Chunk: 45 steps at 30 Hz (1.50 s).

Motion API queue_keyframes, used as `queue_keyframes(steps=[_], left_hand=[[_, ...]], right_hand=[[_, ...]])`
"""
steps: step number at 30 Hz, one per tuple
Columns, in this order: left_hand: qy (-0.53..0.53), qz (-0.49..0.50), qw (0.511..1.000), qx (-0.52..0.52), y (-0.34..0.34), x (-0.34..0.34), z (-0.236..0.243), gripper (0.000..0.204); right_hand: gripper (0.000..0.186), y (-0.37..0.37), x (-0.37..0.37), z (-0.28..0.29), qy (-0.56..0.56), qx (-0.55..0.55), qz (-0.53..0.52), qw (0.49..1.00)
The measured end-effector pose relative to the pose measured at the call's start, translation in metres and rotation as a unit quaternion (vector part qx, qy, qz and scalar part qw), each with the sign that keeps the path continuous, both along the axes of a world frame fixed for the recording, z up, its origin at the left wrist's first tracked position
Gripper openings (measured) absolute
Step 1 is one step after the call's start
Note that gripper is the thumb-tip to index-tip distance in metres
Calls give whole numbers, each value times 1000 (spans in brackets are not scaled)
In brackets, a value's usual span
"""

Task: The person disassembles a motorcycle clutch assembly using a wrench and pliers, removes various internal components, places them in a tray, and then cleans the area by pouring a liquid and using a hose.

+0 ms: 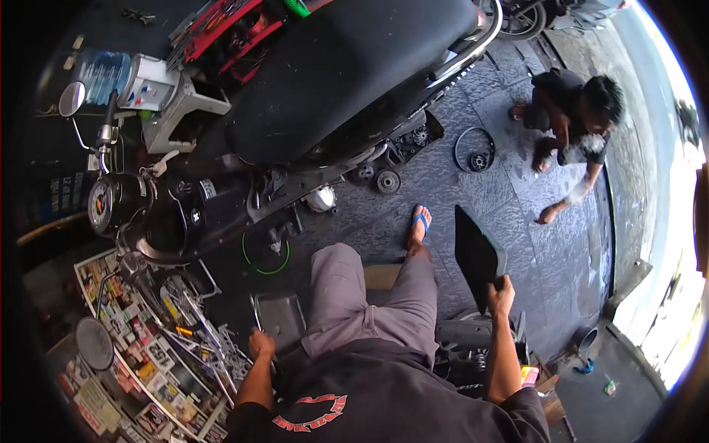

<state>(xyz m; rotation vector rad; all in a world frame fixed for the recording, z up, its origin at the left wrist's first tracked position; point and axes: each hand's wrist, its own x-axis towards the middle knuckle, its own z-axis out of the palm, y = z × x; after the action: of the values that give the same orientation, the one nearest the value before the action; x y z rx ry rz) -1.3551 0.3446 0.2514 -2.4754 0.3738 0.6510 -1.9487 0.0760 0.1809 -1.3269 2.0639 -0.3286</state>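
Holding a flat dark panel (478, 255) out front w/ R hand (500, 295); fingers closed on its lower end, panel tilted, clear of the floor (532, 244). L hand (261, 343) low on person's L side, fingers curled, looks gripped on thin shiny rod (255, 310) pointing up/away; exact tool type can't tell. Shallow grey tray (284, 314) just R of rod; contact w/ it unclear.

Person seen from above, dark tee, greyish shorts (336, 292), R foot fwd in blue flip-flop (421, 221).

Motorbike across upper L: long black seat (347, 74), round speedometer (101, 204) at L end, silver domed part (322, 198) on near side. Round metal part (387, 181) on floor just beside bike; parts box (417, 140), dark, w/ mech. pcs inside, nearby. Further R, black belt (456, 151) lies as loop around small round pulley (479, 161). Green cable (266, 273) curves on floor betw. bike & tray.

Upper L: grey plastic stool (185, 111) near red tool rack (221, 29). Lower L: case of small colourful boxes (159, 354), partly behind metal bike parts.

Co-worker (569, 118) crouched upper R, well apart from panel, one hand (547, 215) down near floor.
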Motion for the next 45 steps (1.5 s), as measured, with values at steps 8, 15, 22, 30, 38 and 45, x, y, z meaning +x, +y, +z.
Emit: queue_keyframes(steps=[8, 15, 22, 30, 38, 45], left_hand=[[15, 54, 996, -74, -87, -77, -13, 25], [-19, 163, 979, -122, -96, -59, -76, 32], [89, 311, 894, -309, -1, -6, -238, 32], [102, 594, 658, -451, 145, 8, -410, 37], [-27, 620, 684, -383, 226, 22, -558, 31], [-64, 532, 649, -540, 239, -2, -665, 31]], right_hand=[[20, -80, -56, -7, -6, 15, 105, 994], [17, -126, -31, 34, 34, 56, 262, 963], [22, -202, 89, -24, 54, 110, 486, 865], [18, -240, 222, -161, -53, 42, 701, 710], [54, -241, 261, -263, -243, 72, 657, 710], [54, -235, 257, -302, -211, 65, 552, 804]])
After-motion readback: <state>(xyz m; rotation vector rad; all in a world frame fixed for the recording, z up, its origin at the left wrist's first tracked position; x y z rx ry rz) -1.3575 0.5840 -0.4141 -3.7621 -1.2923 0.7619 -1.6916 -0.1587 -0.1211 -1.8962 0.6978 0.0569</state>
